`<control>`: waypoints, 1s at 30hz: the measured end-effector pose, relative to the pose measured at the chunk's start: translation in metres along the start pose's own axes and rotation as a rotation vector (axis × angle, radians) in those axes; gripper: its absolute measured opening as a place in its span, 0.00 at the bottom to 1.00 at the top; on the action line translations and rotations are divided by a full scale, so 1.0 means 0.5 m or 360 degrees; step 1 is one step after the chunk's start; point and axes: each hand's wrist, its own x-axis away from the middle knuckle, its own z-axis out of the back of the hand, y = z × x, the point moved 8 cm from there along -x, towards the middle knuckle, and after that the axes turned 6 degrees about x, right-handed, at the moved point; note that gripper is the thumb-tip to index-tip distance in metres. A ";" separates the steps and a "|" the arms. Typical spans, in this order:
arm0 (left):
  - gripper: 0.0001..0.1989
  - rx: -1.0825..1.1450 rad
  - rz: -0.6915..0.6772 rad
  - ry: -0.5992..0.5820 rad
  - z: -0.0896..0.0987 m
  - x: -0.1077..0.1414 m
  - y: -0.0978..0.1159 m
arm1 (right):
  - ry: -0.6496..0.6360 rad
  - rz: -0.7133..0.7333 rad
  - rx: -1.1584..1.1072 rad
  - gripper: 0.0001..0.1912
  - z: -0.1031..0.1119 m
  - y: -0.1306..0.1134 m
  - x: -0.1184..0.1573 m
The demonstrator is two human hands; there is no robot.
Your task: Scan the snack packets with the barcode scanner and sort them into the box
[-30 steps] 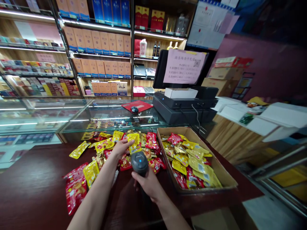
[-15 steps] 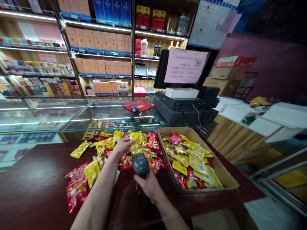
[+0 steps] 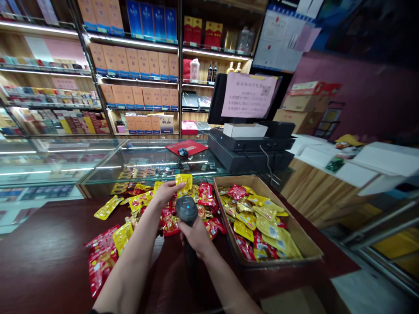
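Observation:
My left hand [image 3: 166, 192] pinches a yellow snack packet [image 3: 184, 183] at its near edge, holding it up over the loose pile. In my right hand [image 3: 196, 237] is a black barcode scanner [image 3: 186, 209], gripped by its handle, its head turned toward the yellow packet and a small blue light on top. Red and yellow snack packets [image 3: 140, 200] lie heaped beyond and around both hands. To the left of my left forearm rest a large red packet [image 3: 102, 261] and a yellow packet [image 3: 122, 237]. My fingers hide part of the held packet.
Right of the hands stands an open cardboard box [image 3: 307, 257] holding several packets. Behind the dark table [image 3: 42, 253] is a glass counter [image 3: 137, 150] with a mouse [image 3: 183, 152] on a red mat and a monitor [image 3: 216, 100]. Stocked shelves line the back.
My left hand has raised the yellow packet slightly and tipped it away. The scanner has shifted a little up and left with my right hand. The camera view has moved slightly.

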 end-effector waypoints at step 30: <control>0.21 -0.0297 -0.0240 -0.0098 -0.017 0.023 0.051 | 0.0038 0.0052 0.0053 0.08 0.002 -0.008 0.006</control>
